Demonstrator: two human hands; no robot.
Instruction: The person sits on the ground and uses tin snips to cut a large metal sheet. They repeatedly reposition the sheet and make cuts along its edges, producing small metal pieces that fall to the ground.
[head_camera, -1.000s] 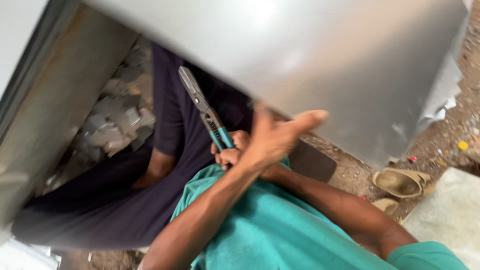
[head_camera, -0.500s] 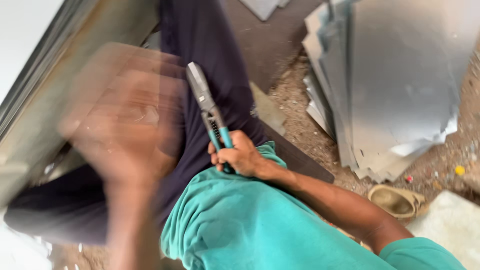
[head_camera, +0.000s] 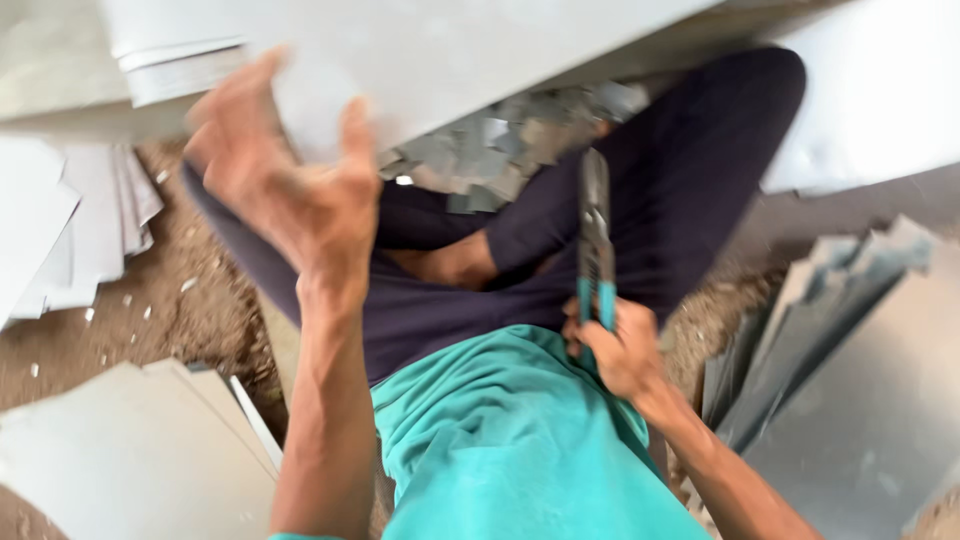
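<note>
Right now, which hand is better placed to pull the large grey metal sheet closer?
Left, probably. The left hand already touches the large grey metal sheet, while the right hand is closed around the teal-handled metal snips.

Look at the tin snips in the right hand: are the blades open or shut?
Shut, as far as the blur allows: the tin snips show one narrow blade line pointing up, teal handles together in the right hand.
</note>
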